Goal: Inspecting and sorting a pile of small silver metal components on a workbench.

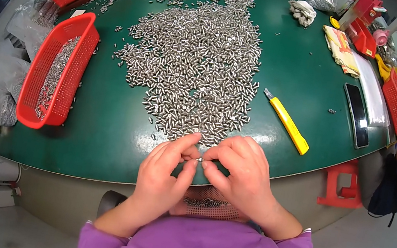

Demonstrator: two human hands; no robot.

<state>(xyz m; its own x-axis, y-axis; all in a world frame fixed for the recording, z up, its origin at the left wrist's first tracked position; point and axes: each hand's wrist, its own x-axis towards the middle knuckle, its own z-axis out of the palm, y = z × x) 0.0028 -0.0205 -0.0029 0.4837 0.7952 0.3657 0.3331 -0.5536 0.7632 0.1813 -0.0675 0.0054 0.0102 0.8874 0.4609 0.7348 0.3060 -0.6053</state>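
Both of my hands meet at the table's near edge, over a small shiny metal part (200, 159). My right hand (243, 171) pinches it between thumb and index finger. From the other side, the thumb and a bent finger of my left hand (165, 168) close on the part's left end, while the left index finger is raised apart from it. Just beyond my fingertips spreads a large heap of small silvery metal pins (198, 61). Below my hands, a pinkish mesh basket (215, 211) at my lap holds more dark metal pieces.
A red plastic basket (83, 52) with metal pins stands at left on the green table (93, 154). A yellow utility knife (288, 124), blade out, lies right of the heap. Farther right are a phone (356, 116), a folded cloth (341, 50) and white gloves (302, 12). A red stool (343, 185) is below.
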